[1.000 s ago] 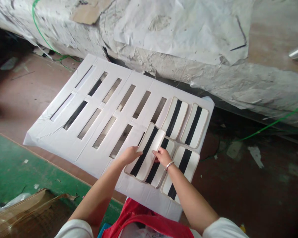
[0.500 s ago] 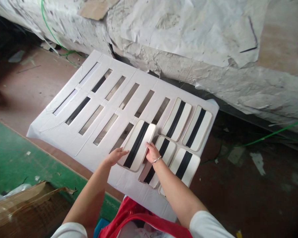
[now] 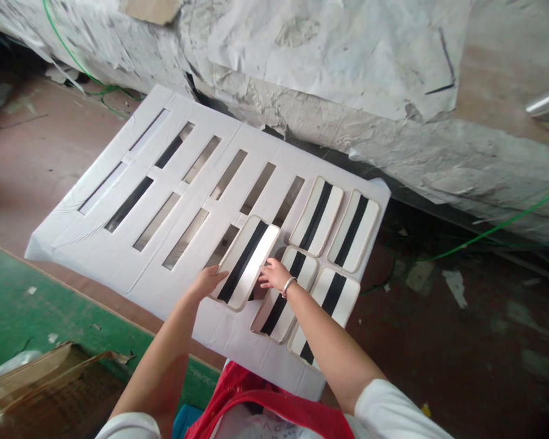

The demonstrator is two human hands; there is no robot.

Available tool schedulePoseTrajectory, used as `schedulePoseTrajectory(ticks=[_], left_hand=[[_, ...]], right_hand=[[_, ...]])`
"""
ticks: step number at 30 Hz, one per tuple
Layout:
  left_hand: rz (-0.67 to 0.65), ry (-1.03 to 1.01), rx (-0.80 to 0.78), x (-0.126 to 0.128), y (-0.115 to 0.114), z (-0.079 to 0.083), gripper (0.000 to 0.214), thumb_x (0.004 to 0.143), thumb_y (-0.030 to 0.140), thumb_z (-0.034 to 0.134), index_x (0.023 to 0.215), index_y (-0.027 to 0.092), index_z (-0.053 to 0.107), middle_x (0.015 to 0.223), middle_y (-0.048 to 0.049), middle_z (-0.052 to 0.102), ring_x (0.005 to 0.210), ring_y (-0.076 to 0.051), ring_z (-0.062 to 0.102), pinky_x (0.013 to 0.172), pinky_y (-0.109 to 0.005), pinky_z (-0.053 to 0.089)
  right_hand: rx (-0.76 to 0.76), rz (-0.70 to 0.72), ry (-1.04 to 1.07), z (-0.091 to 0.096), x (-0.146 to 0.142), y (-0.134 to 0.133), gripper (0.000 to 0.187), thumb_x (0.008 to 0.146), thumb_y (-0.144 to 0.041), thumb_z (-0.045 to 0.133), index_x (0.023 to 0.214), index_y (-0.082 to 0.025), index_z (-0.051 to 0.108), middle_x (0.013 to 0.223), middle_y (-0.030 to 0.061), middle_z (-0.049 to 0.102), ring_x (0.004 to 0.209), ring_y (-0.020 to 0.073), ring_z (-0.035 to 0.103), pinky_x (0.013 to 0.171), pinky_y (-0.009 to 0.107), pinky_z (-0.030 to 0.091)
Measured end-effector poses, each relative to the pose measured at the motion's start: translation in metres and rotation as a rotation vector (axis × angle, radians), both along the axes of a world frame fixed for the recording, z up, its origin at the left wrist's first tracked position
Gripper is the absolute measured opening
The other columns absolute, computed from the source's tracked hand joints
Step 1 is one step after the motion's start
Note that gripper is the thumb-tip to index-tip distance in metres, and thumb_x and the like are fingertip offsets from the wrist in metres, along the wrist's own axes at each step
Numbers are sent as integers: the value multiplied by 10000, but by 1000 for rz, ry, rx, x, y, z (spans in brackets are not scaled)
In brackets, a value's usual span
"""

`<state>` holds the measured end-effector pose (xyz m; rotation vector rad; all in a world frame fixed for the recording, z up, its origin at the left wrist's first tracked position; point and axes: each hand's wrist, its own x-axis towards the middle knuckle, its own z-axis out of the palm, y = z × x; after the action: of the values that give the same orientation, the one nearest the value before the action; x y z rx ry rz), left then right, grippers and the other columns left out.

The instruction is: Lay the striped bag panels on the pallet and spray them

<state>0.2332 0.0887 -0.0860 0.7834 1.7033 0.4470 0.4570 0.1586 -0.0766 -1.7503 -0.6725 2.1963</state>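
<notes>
Panel position, recorded left to right. Slotted board (image 3: 96, 244) lies flat on the floor, most of it to the left of and beyond both hands, its open slots running diagonally away from the person.

Left hand (image 3: 208, 283) meets the near short end of the striped panel (image 3: 247, 262). Its fingertips touch the edge; whether they curl beneath it cannot be told.

The panel lies directly between the hands and just beyond the left fingertips. Its long axis runs from near-left to far-right, in line with the slots, and it appears to rest on the board over one of them.

Right hand (image 3: 274, 275) sits against the panel's right long edge, near the lower half. Its fingers are extended and loosely spread, with the tips on the edge, pressing rather than clasping. Both hands are in contact, the left at the end and the right at the side.

To the right of the grip, two more panels (image 3: 274, 314) (image 3: 333, 299) lie under the right forearm. Beyond them, a further pair (image 3: 315, 216) (image 3: 353, 230) lies side by side, parallel to the panel between the hands.
</notes>
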Motion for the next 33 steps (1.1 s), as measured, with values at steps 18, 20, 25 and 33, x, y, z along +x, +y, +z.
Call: schedulePoseTrajectory(ticks=[18, 20, 25, 33], left_hand=[[139, -298, -25, 3, 8, 30, 604, 612, 592, 708, 991, 125, 654, 737, -57, 711, 664, -227, 654, 635, -325, 498], [136, -364, 3, 14, 7, 34, 602, 639, 582, 700, 1033, 130, 644, 769, -56, 711, 713, -231, 660, 672, -328, 504], [-24, -313, 102, 31, 17, 34, 520, 718, 585, 620, 981, 138, 642, 768, -47, 687, 798, -236, 632, 718, -323, 486], [-144, 308, 58, 24, 3, 0, 216, 788, 352, 493, 642, 200, 544, 557, -10, 495, 645, -195, 535, 605, -332, 389]], right_hand=[[-207, -380, 373, -12, -39, -39, 318, 565, -337, 773, 767, -172, 593, 660, 27, 681, 784, 216, 662, 729, 331, 510], [-107, -460, 354, -6, -34, -39, 351, 556, -358, 765, 811, -165, 621, 685, 30, 694, 760, 220, 661, 737, 339, 510], [34, -412, 261, 10, -11, -43, 340, 534, -308, 776, 810, -196, 612, 703, -6, 689, 675, 175, 630, 653, 301, 490], [-159, -216, 180, -5, -18, -57, 261, 498, -292, 648, 729, -279, 527, 730, 12, 679, 748, 234, 664, 626, 383, 505]])
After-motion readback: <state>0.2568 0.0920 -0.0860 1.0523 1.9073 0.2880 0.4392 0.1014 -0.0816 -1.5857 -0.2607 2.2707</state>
